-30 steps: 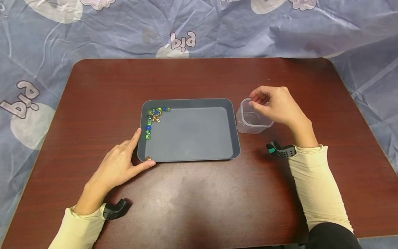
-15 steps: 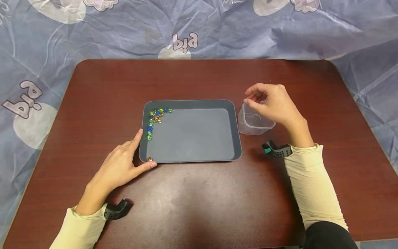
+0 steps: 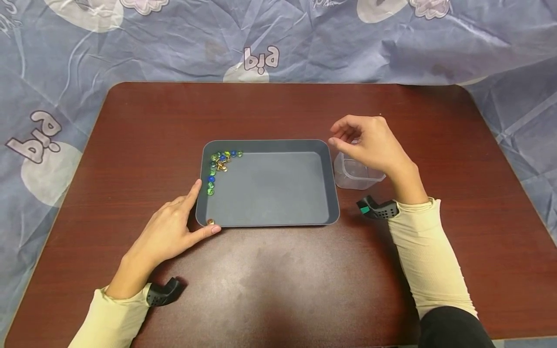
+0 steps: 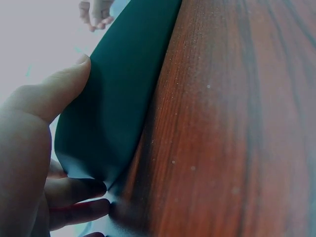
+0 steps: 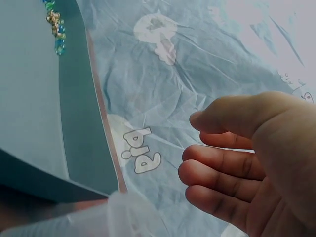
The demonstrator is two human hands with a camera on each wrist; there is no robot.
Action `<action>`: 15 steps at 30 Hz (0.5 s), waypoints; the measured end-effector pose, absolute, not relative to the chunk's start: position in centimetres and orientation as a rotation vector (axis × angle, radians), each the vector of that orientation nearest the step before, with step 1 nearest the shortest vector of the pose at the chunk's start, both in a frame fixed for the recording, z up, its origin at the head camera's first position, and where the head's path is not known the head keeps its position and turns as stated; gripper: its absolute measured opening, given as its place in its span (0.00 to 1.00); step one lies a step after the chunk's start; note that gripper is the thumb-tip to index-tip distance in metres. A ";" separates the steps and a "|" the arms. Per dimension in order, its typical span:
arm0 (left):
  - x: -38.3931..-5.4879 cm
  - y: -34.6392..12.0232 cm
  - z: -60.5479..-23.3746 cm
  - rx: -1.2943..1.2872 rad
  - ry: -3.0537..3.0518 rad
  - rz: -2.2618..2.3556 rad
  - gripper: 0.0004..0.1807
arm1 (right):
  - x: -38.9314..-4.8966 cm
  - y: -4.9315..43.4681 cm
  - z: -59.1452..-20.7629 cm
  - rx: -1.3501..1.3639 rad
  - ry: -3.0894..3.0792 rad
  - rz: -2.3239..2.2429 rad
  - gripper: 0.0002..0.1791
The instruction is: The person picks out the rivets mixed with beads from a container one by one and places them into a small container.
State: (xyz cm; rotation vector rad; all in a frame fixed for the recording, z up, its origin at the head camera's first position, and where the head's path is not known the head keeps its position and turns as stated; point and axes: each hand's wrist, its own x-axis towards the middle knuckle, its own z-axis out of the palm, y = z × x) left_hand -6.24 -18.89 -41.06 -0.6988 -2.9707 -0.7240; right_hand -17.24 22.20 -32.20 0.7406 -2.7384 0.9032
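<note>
A grey rectangular tray (image 3: 270,188) lies on the table. Glass marbles (image 3: 211,179), green and blue, line its far left corner around a small cluster of gold metal pieces (image 3: 221,165). One more gold piece (image 3: 211,222) sits in the near left corner. My left hand (image 3: 167,232) spans that corner, index fingertip at the left wall and thumb along the front rim. Above the clear plastic container (image 3: 354,176), at the tray's right, my right hand (image 3: 370,145) hovers with loosely bent fingers (image 5: 212,173) and nothing between them. It partly hides the container's opening.
The dark red wooden table (image 3: 270,280) has rounded far corners. Behind it hangs a blue-grey printed cloth (image 3: 313,43). Black devices are strapped at both wrists, the right one (image 3: 378,209) low over the table near the container.
My right hand has moved left from over the container toward the tray's far right corner. The left hand stays at the tray; the whole view has shifted slightly.
</note>
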 end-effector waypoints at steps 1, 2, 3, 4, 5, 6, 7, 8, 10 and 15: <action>-6.2 -18.9 -41.1 -0.700 -2.968 -0.723 0.58 | -17.3 22.1 -32.2 0.743 -2.742 0.909 0.05; -6.2 -18.9 -41.0 -0.702 -2.964 -0.722 0.58 | -17.3 22.0 -32.3 0.747 -2.745 0.911 0.05; -6.2 -18.9 -41.0 -0.704 -2.962 -0.721 0.58 | -17.3 21.9 -32.3 0.751 -2.748 0.915 0.05; -6.2 -18.9 -41.0 -0.705 -2.960 -0.719 0.58 | -17.3 21.8 -32.3 0.754 -2.751 0.923 0.05; -6.2 -18.8 -41.0 -0.704 -2.960 -0.718 0.58 | -17.3 21.7 -32.2 0.757 -2.753 0.929 0.05; -6.2 -18.8 -40.9 -0.704 -2.962 -0.717 0.57 | -17.2 21.6 -32.2 0.760 -2.755 0.935 0.05; -6.2 -18.8 -40.9 -0.700 -2.967 -0.717 0.57 | -17.2 21.5 -32.2 0.766 -2.756 0.939 0.05; -6.2 -18.8 -40.9 -0.696 -2.972 -0.719 0.57 | -17.2 21.5 -32.1 0.768 -2.757 0.941 0.05; -6.2 -18.8 -41.0 -0.689 -2.983 -0.718 0.58 | -17.2 21.4 -32.0 0.772 -2.759 0.947 0.05; -6.1 -18.8 -40.9 -0.682 -2.985 -0.715 0.57 | -17.2 21.1 -31.9 0.778 -2.757 0.971 0.05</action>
